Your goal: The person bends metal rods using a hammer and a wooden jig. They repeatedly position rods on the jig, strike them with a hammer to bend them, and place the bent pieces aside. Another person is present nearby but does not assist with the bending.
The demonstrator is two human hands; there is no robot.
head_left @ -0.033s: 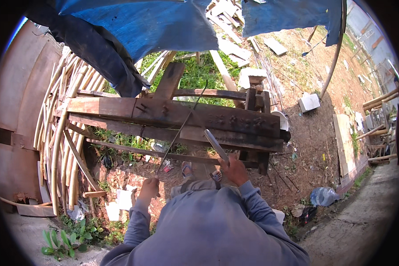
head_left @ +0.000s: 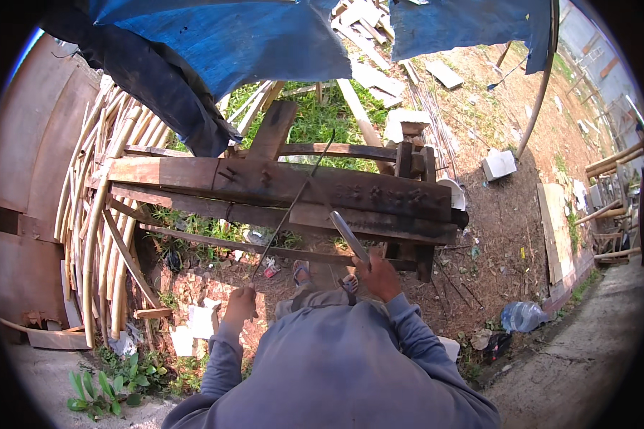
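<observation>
My left hand is closed around the near end of a long thin dark metal rod. The rod slants away to the right across a heavy wooden workbench, and its far tip reaches past the beam's back edge. In my right hand I grip a silvery metal pipe or bar, tilted up toward the left. Its free end is over the bench's near plank, apart from the rod. Dark metal pegs stick out of the bench's top beam, with more clustered on its right part.
Bamboo poles lean in a stack at left beside a brown panel. A blue tarp hangs over the far side, with a curved pole at right. A white block and a clear plastic jug lie on the ground.
</observation>
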